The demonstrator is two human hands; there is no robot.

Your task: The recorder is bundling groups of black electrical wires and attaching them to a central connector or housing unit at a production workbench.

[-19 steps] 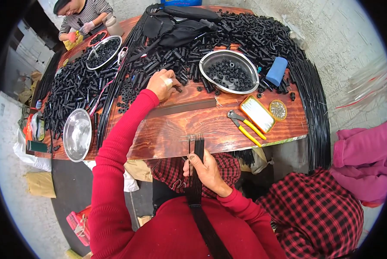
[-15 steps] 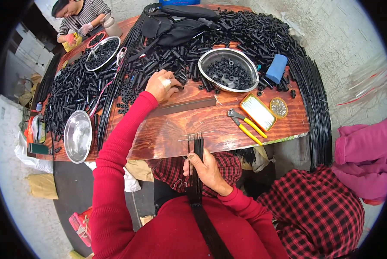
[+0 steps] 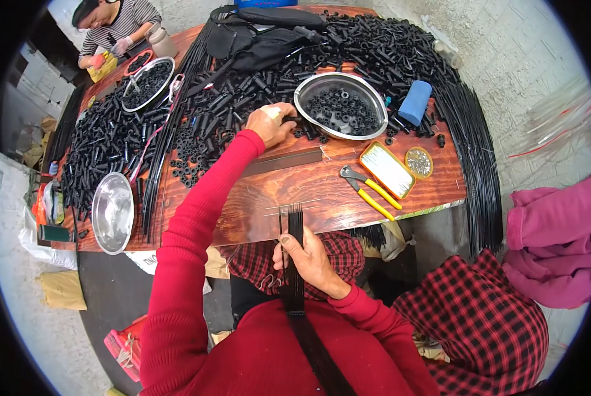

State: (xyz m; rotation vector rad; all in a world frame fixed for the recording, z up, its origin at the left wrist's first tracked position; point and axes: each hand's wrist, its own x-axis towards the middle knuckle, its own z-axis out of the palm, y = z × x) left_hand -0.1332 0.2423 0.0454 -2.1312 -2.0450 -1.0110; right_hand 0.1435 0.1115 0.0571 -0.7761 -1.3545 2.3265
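Observation:
My right hand [image 3: 308, 259] is closed round a bundle of thin black rods [image 3: 295, 241] held upright in front of my chest. One rod stands a little apart on the bundle's left, by my thumb and fingers. The bundle's lower part trails down across my lap. Stretched over the table, my left hand [image 3: 271, 125] has a pale wrap on a finger. Its fingers curl down at the edge of a heap of short black tubes [image 3: 229, 109], and its fingertips are partly hidden among the dark parts. Close to its right stands a metal bowl [image 3: 302, 109] of small black rings.
A long brown bar [image 3: 285, 161] lies below my left hand. To the right are yellow-handled pliers [image 3: 368, 193], a yellow tray [image 3: 411, 189] of pins, a round dish [image 3: 419, 163] and a blue roll [image 3: 415, 103]. An oval dish [image 3: 113, 212] sits left. Another person [image 3: 120, 33] works far left.
My left hand has shifted right and slightly away from me, toward the bowl of rings. My right hand still grips the rods. The whole view has shifted a little.

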